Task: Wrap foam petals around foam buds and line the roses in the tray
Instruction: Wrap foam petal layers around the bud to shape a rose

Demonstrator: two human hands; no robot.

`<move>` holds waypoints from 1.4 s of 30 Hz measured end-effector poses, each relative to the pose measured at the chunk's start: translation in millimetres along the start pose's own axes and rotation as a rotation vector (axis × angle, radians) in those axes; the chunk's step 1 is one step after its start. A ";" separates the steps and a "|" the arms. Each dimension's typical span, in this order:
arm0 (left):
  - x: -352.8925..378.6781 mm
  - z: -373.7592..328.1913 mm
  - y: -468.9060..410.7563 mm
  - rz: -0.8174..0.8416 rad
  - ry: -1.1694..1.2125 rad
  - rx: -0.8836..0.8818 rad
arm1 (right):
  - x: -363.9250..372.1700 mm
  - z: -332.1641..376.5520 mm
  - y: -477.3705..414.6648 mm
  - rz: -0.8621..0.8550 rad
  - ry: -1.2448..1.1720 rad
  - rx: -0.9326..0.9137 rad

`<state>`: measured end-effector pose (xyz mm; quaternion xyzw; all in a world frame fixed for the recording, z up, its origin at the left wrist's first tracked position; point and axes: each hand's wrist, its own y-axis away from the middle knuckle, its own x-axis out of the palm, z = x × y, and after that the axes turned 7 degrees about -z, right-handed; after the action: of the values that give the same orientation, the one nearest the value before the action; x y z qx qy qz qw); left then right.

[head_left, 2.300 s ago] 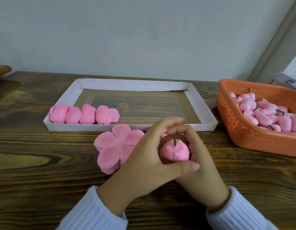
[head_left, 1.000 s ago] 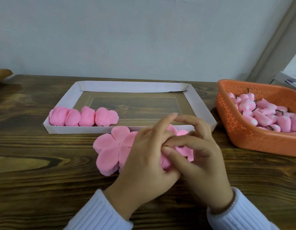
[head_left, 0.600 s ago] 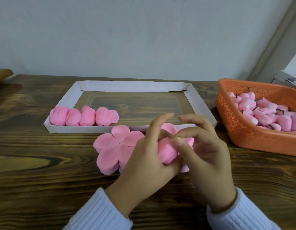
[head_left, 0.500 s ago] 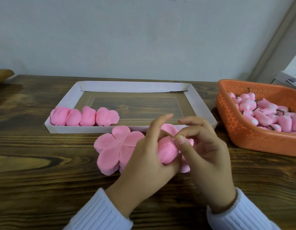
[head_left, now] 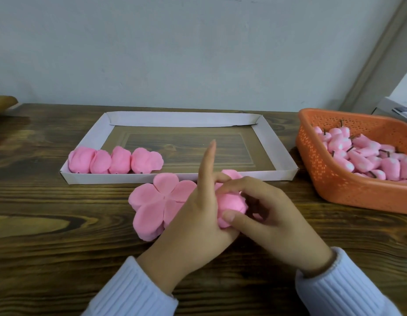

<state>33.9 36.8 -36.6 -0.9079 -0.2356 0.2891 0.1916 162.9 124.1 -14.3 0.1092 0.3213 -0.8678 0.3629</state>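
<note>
**Both grips closed round one rose, just in front of the tray**

The right grip (head_left: 273,222) pinches the rose (head_left: 232,201): its thumb presses the pink foam on the near side and its curled fingers (head_left: 234,187) lie over the top. The left grip (head_left: 195,220) cradles the same rose from the left, with the heel and thumb side against the foam. Its forefinger (head_left: 208,160) sticks straight up, clear of the foam, and its other fingers are hidden behind the rose. The rose sits low between the two grips, at or just above the bench (head_left: 61,224); I cannot tell whether it touches the wood. One petal edge (head_left: 229,173) shows behind the knuckles, on the far side.

Just to the left, partly under the left grip, a flat flower-shaped petal piece (head_left: 156,201) lies on the bench, with more pink layers showing beneath its edge.

Behind it stands the shallow white card tray (head_left: 175,177). Four finished roses (head_left: 115,160) lie in a row touching one another along its near wall, starting at the left corner.

To the right, apart from the tray, an orange perforated basket (head_left: 334,179) holds a heap of pink buds (head_left: 369,156) with short dark stems.

Pale ribbed sleeves (head_left: 134,290) cover both wrists.
</note>
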 end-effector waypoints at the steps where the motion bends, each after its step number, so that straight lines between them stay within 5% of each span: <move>1: -0.3 -0.4 -0.3 -0.004 0.005 -0.005 | -0.2 0.0 -0.2 -0.001 -0.015 0.017; 7: -5.2 -5.3 -3.5 -0.112 0.268 -0.103 | -4.6 -1.2 -1.6 -0.145 -0.538 0.213; 12: -7.9 -9.2 -6.5 0.039 0.615 -0.226 | 5.0 3.9 1.5 0.005 -1.083 0.356; 21: 2.5 -12.6 -8.2 -0.063 0.689 -0.241 | 23.4 10.8 2.9 -0.095 -0.965 0.319; 25: -6.2 -16.6 -16.9 -0.071 0.682 -0.217 | 16.4 7.7 -0.5 0.004 -1.167 0.538; 29: -14.2 -23.0 -20.4 0.110 0.682 -0.233 | 15.0 6.0 -2.8 0.133 -1.107 0.693; 38: -9.2 -26.2 -15.5 0.069 0.616 -0.149 | 21.9 11.1 3.7 0.063 -1.152 0.479; 42: -5.3 -26.1 -13.1 0.016 0.654 -0.214 | 19.6 9.3 3.3 0.073 -1.118 0.538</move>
<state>42.0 39.2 -8.1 -0.9692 -0.1838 -0.0422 0.1583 151.6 105.5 -17.0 -0.2634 -0.1511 -0.8313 0.4655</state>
